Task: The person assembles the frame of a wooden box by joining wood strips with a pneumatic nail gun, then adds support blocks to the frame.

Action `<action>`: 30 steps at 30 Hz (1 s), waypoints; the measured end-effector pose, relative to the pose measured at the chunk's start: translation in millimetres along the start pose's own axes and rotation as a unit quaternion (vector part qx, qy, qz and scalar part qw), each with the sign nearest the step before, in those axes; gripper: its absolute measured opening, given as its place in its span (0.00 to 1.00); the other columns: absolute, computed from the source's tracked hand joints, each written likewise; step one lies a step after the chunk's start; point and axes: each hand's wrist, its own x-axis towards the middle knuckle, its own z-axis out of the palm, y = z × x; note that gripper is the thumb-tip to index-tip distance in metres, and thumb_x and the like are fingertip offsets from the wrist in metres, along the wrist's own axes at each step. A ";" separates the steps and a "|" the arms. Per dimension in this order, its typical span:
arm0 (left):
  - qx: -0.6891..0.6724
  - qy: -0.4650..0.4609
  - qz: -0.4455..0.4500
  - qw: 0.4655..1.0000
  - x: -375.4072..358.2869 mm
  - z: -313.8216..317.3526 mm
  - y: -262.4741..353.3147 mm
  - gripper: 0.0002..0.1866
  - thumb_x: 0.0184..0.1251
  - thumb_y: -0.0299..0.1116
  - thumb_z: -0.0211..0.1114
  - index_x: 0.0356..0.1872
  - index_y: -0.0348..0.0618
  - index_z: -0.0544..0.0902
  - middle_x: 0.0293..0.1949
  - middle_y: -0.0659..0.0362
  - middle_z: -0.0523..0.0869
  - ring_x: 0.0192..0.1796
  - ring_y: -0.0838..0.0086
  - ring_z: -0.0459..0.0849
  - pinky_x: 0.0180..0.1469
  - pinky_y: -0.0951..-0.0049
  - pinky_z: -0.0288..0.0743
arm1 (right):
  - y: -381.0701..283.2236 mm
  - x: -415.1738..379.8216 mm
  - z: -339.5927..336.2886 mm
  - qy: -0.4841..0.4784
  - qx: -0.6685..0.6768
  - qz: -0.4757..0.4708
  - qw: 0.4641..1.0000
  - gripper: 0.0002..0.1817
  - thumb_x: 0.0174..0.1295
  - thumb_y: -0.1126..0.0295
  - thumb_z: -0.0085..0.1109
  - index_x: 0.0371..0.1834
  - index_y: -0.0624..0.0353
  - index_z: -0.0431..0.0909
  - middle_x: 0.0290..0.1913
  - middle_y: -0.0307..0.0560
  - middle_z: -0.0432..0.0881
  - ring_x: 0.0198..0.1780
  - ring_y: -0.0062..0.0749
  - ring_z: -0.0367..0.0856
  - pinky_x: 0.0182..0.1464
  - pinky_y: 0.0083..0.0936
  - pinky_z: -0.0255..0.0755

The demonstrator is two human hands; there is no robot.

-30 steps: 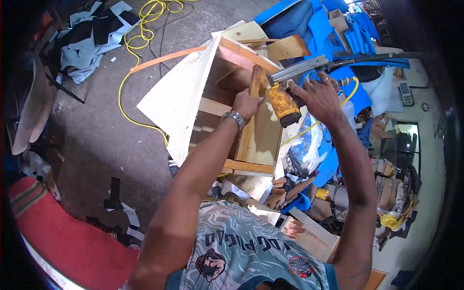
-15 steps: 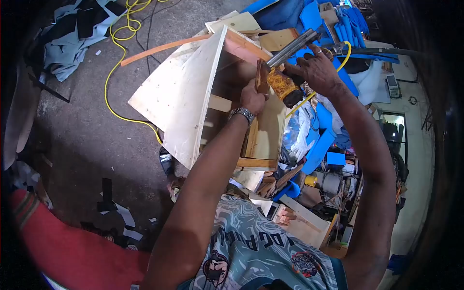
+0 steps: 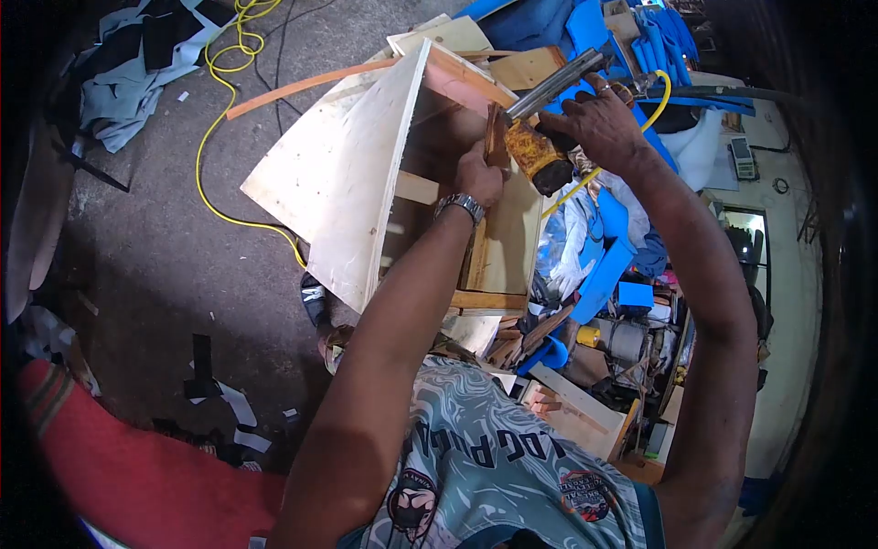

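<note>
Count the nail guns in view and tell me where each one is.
1: the yellow nail gun, in the right hand, beside the wooden piece that the left hand grips at the open box. The clutter may hide others.

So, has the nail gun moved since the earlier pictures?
Yes. Against the wooden box, the nail gun in the right hand has swung to a steeper slant, its nose now closer to the wood strip that the left hand holds.
</note>
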 end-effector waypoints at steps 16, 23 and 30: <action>-0.021 0.000 0.014 1.000 9.3 3.1 -10.4 0.25 0.55 0.20 0.69 0.58 0.39 0.81 0.45 0.51 0.88 0.44 0.68 0.86 0.47 0.66 0.80 | -8.3 -0.4 -1.8 0.009 0.002 0.023 1.000 0.29 0.59 0.75 0.55 0.64 0.33 0.70 0.46 0.36 0.82 0.55 0.32 0.80 0.76 0.47 0.48; -0.005 0.010 0.022 1.000 8.7 1.7 -9.7 0.26 0.55 0.20 0.68 0.59 0.39 0.80 0.44 0.50 0.88 0.45 0.67 0.86 0.47 0.66 0.80 | -11.3 -3.9 -5.7 -0.030 -0.001 0.046 0.998 0.31 0.61 0.75 0.55 0.67 0.32 0.68 0.53 0.38 0.82 0.58 0.31 0.80 0.77 0.50 0.46; 0.013 0.024 0.008 1.000 2.8 1.7 -1.4 0.25 0.55 0.19 0.67 0.58 0.39 0.81 0.44 0.49 0.88 0.44 0.66 0.86 0.48 0.65 0.80 | -10.9 -2.0 -1.3 -0.025 0.007 0.042 0.999 0.33 0.58 0.75 0.57 0.68 0.33 0.69 0.47 0.38 0.81 0.55 0.33 0.79 0.77 0.46 0.46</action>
